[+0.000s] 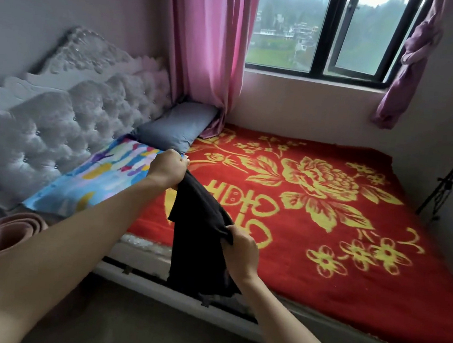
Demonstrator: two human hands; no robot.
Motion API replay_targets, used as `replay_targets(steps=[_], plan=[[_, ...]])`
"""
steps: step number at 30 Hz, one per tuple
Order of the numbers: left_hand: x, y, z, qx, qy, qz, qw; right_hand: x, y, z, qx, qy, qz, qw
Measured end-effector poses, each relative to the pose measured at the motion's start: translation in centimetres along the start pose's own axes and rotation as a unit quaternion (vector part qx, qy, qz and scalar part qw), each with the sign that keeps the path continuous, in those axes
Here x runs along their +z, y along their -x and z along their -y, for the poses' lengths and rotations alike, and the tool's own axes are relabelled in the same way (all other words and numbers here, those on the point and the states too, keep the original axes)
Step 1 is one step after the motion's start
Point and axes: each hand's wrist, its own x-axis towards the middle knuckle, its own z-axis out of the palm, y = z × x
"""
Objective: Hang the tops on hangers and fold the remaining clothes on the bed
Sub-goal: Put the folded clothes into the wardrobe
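The garment (198, 251) hung lengthwise from the left hand (164, 169) (gripping its top); the right hand (241, 248) pinched its edge lower, nearer the person.

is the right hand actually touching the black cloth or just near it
Touching. The head view shows the right hand pinching an edge of the black cloth, while the left hand grips its upper end.
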Motion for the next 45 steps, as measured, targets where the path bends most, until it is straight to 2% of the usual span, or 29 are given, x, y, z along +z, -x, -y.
replay_targets(steps=[3,5,7,9,12,14,16,19,22,24,25,28,31,35,41,45], plan=[[0.5,-1.2,1.4,-0.031,0.004,0.011,0.999,-2.3,-3.8,-1.8,0.116,-0.14,0.006,0.983],[0.9,-1.7,2.1,-0.039,-0.006,0.044,0.998,-3.7,-6.7,-1.6,0.143,-0.229,-0.026,0.962],[1.7,-1.9,2.9,-0.04,-0.028,0.101,0.994,-4.4,-9.5,-0.7,0.134,-0.255,-0.026,0.957],[2.8,-2.7,3.9,-0.048,-0.041,0.154,0.986,-4.6,-12.4,0.2,0.101,-0.243,0.001,0.965],[4.4,-4.2,5.6,-0.021,-0.017,0.163,0.986,-5.2,-16.3,1.4,0.038,-0.172,0.025,0.984],[5.4,-6.0,6.0,0.016,0.077,0.151,0.985,-4.7,-19.5,1.9,0.009,-0.116,0.025,0.993],[6.1,-7.2,5.3,0.063,0.19,0.156,0.967,-3.9,-21.8,2.1,-0.003,-0.063,0.025,0.998],[8.9,-11.1,4.7,0.129,0.26,0.214,0.933,-1.7,-26.0,1.2,0.014,-0.038,0.033,0.999],[12.4,-14.1,4.4,0.135,0.277,0.302,0.902,0.0,-29.4,0.3,0.05,-0.039,0.079,0.995],[14.1,-15.7,3.9,0.125,0.296,0.332,0.887,0.8,-31.4,-0.3,0.078,-0.022,0.123,0.989],[15.1,-17.1,3.9,0.118,0.297,0.334,0.887,1.3,-32.7,-0.7,0.1,-0.024,0.134,0.986],[16.8,-20.1,3.9,0.115,0.261,0.253,0.924,2.0,-34.6,-1.9,0.166,-0.079,0.142,0.973],[18.7,-22.5,3.9,0.136,0.234,0.205,0.941,2.7,-35.5,-3.5,0.223,-0.127,0.164,0.952],[20.3,-24.9,3.5,0.155,0.225,0.222,0.936,3.3,-35.8,-6.2,0.241,-0.157,0.186,0.939],[22.3,-25.8,2.3,0.106,0.253,0.218,0.937,3.4,-34.5,-11.9,0.285,-0.228,0.135,0.921],[22.1,-26.6,1.8,0.065,0.324,0.203,0.922,4.1,-32.4,-16.9,0.322,-0.217,0.197,0.9]])
